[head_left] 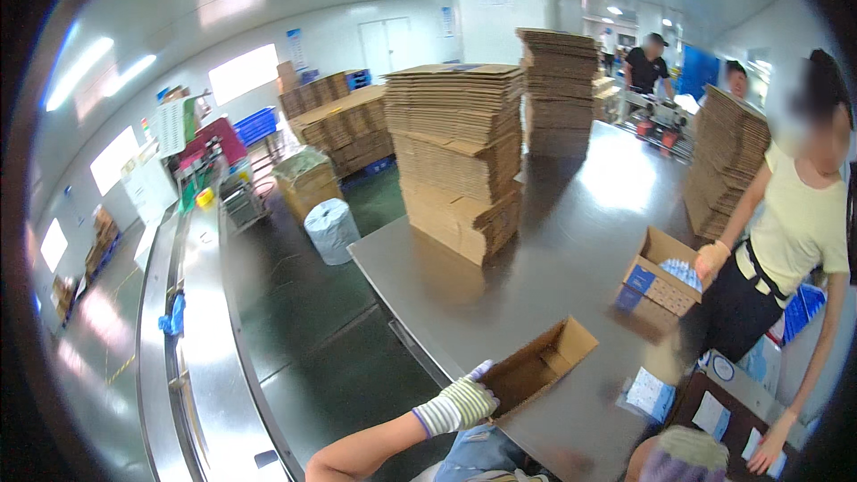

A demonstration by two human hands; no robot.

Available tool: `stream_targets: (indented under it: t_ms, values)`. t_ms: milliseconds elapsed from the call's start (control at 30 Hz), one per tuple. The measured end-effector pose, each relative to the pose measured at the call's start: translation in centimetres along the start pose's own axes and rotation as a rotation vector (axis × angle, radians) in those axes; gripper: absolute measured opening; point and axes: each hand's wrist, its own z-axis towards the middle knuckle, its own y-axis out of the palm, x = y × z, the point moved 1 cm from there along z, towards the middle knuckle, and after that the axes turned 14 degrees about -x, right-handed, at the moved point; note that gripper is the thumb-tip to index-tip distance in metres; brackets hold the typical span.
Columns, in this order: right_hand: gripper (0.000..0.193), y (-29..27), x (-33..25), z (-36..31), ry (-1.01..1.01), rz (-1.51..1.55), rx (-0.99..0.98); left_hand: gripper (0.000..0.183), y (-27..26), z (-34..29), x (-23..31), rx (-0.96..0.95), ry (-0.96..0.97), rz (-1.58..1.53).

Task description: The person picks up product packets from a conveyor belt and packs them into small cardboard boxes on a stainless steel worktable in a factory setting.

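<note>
My left hand [460, 402], in a striped knit glove, is closed on the near left end of an empty, open cardboard box [564, 350]. The box lies tilted at the near edge of the metal table [544, 290]. At the bottom edge my right hand [686, 457], in a grey and purple glove, is close to a dark brown surface bearing white and blue packets [711, 415]; its fingers are hidden. Between the hands, a small stack of packets [650, 393] rests on the table.
A co-worker [803, 214] in a yellow top holds a box of packets [661, 281] and reaches to other packets. Tall stacks of flattened cartons [460, 152] stand across the table. Left, a long metal conveyor [201, 330] runs alongside; a white roll [331, 230] stands on the floor.
</note>
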Motion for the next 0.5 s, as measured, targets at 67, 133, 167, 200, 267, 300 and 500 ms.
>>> stream_targets:
  t_ms: [67,133,167,200,267,300,500]
  values:
    - [0.029,0.6,1.0,1.2,-0.002,0.061,-0.051,0.016,1.4,-0.1,0.1,-0.025,-0.04,-0.011]
    - [0.029,1.4,2.4,2.4,-0.007,0.132,-0.105,0.013,2.0,-1.3,0.4,0.008,-0.107,-0.063]
    - [0.03,1.8,2.8,2.8,-0.005,0.163,-0.128,0.012,2.6,-1.6,0.4,0.027,-0.105,-0.073]
    - [0.03,1.7,2.7,3.2,-0.003,0.15,-0.145,0.012,2.4,-1.0,0.2,0.045,-0.086,-0.061]
    - [0.031,1.9,2.4,4.1,-0.001,0.144,-0.172,0.011,1.8,-0.4,0.2,0.055,-0.067,-0.042]
    - [0.031,2.1,2.6,4.4,-0.007,0.158,-0.187,0.011,1.8,-0.4,0.2,0.044,-0.077,-0.038]
    - [0.035,3.1,3.1,5.3,-0.033,0.222,-0.253,0.012,3.3,-0.3,0.2,0.134,-0.062,-0.053]
